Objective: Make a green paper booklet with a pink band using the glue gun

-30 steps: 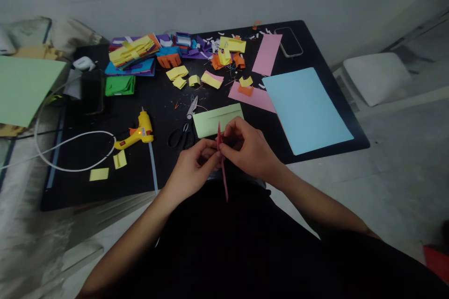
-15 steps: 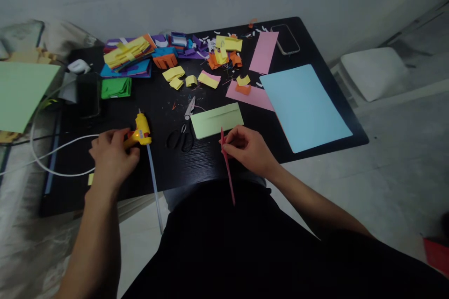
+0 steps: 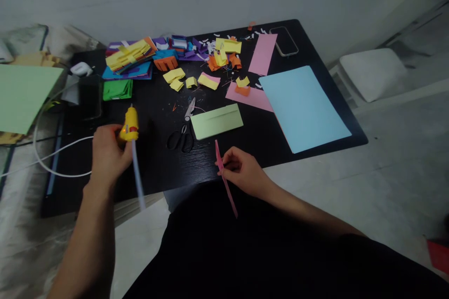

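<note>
Pink paper strip (image 3: 229, 192): Hung nearly edge-on to the head camera at the table's near edge, its lower end in front of a dark shirt.
Right hand (image 3: 245, 172): Pinched the strip between thumb and forefinger near its upper part, the other fingers curled in.
Left hand (image 3: 107, 152): Wrapped its fingers around the handle of a yellow glue gun (image 3: 131, 121) over the table's left side, nozzle toward the far side; exact fingertip placement could not be told.
Handling: Good practice, by the look of it, called for a light, flat pinch, fingertips away from the hot nozzle, and slack in the white cord (image 3: 70, 176).
Glue stick (image 3: 137, 173): Trailed from the gun's back toward the near edge, where a snag seemed possible.
Green paper (image 3: 217, 122): Lay just beyond the strip, right of the scissors (image 3: 190, 109).
White case (image 3: 81, 69): Sat at far left, perhaps a container; its contents could not be seen.
</note>
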A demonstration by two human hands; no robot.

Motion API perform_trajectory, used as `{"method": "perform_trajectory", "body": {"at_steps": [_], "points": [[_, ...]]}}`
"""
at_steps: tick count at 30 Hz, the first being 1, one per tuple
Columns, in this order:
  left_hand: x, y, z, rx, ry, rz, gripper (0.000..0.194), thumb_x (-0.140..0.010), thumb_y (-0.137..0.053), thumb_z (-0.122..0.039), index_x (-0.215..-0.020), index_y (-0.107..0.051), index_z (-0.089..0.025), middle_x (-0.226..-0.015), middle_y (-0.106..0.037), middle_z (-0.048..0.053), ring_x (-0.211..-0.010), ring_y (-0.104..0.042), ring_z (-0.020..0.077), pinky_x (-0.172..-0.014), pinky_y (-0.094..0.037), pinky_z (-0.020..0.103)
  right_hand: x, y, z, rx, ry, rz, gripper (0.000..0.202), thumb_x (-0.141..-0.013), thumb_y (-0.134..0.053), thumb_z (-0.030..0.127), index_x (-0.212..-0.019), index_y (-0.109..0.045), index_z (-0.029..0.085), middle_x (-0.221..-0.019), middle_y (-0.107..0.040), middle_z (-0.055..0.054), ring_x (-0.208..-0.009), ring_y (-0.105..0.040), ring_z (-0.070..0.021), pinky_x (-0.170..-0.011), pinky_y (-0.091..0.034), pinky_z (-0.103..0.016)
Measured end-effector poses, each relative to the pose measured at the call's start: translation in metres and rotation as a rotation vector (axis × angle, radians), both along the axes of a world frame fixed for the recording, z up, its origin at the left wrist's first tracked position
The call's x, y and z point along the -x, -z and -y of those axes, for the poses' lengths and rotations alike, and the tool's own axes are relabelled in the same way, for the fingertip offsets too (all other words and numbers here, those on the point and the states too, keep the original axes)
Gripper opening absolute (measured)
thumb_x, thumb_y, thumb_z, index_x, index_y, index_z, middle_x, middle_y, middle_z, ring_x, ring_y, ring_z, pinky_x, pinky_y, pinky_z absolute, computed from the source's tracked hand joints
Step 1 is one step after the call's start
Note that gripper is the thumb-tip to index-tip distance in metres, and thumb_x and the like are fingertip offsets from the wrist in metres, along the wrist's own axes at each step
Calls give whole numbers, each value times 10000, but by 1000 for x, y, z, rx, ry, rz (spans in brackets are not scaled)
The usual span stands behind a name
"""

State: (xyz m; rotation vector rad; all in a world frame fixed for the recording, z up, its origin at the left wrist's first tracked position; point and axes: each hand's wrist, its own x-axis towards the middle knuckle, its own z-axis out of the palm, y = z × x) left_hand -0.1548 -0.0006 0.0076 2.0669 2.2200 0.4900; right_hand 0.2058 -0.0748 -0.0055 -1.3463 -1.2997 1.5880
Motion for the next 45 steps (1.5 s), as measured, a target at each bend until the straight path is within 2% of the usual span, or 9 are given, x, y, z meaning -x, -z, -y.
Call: {"method": "perform_trajectory", "body": {"at_steps": [4,6,9,11,16,19,26,37,45], "points": [[-7,-19,8,-39,-134,189,321,-884,-643,-392,-1137,-626,-194,-965,-617,23,-907,-610,228,-877,-524,365,0,-3,-6,-31,50,4,240,-774,-760,246,-904,-558,232,-895,-730,-12,-785,-736,-181,-751,-614,-359],[-17,-31,18,4,-140,350,368,-902,-633,-489,-1090,-690,-177,-855,-650,14,-789,-624,206,-781,-527,343,-2,-6,-13,-45,74,6,260,-778,-771,271,-911,-550,233,-898,-738,-14,-778,-732,-178,-729,-611,-346],[-39,-42,38,130,6,563,423,-866,-677,-566,-957,-745,-158,-793,-715,43,-685,-620,194,-640,-519,314,-4,-11,-23,-67,84,11,265,-778,-779,281,-908,-555,228,-899,-742,-21,-769,-731,-180,-697,-600,-334],[-55,-45,50,208,103,623,421,-834,-718,-575,-912,-770,-165,-793,-752,63,-661,-636,202,-612,-536,317,-5,-13,-27,-91,76,21,252,-784,-778,272,-915,-568,225,-898,-744,-21,-769,-730,-177,-701,-596,-335],[-88,-39,65,302,300,605,374,-914,-666,-529,-982,-798,-186,-990,-805,107,-797,-736,253,-735,-617,374,-2,-16,-33,-129,38,33,239,-798,-775,252,-943,-586,224,-941,-754,-24,-784,-732,-169,-728,-596,-338],[-94,-33,65,297,382,565,350,-958,-624,-506,-931,-782,-195,-971,-792,97,-822,-740,253,-736,-615,363,1,-19,-33,-133,21,29,247,-789,-774,231,-955,-591,227,-951,-761,-26,-802,-738,-173,-744,-600,-341],[-96,-30,65,264,378,532,339,-964,-618,-523,-901,-750,-217,-913,-764,65,-776,-716,229,-659,-580,309,5,-27,-33,-139,18,45,233,-795,-772,243,-940,-591,230,-954,-772,-28,-802,-744,-177,-767,-614,-353],[-96,-30,60,184,391,428,339,-969,-600,-514,-788,-696,-243,-822,-693,53,-727,-675,231,-646,-553,320,3,-23,-33,-120,20,40,252,-793,-784,244,-969,-605,228,-923,-762,-9,-791,-731,-168,-735,-595,-323],[-97,-27,61,158,352,438,302,-995,-587,-474,-891,-726,-227,-904,-717,45,-767,-681,205,-643,-537,294,1,-21,-37,-23,-9,-85,239,-770,-829,258,-986,-740,211,-947,-778,-32,-836,-739,-180,-766,-627,-348]]}}
